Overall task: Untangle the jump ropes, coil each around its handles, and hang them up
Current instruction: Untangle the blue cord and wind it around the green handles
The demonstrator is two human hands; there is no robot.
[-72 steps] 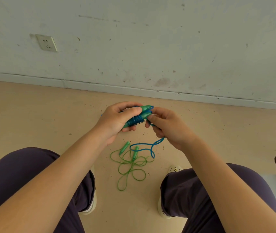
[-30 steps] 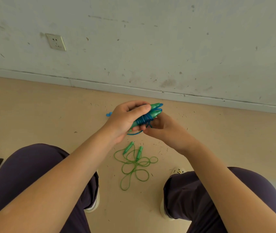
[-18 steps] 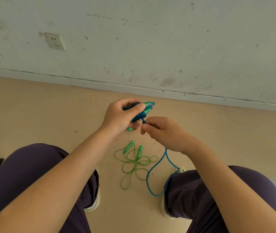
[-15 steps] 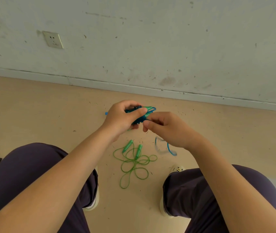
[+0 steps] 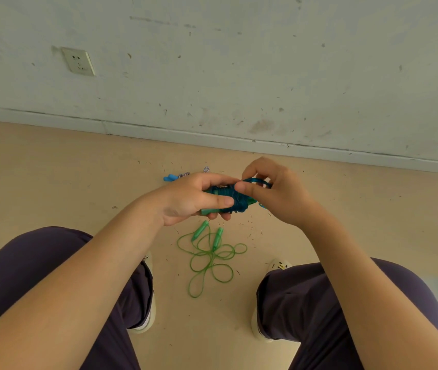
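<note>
Gone from the floor is the slack blue cord seen half a second ago; the right hand point(image 5: 274, 193) is now pinching its last loop against the blue jump rope point(image 5: 235, 200) bundle. The left hand point(image 5: 194, 198) is gripping the paired handles, steadying them for winding. Below, the green jump rope point(image 5: 210, 255) is lying loose on the floor point(image 5: 52, 169), awaiting coiling.
</note>
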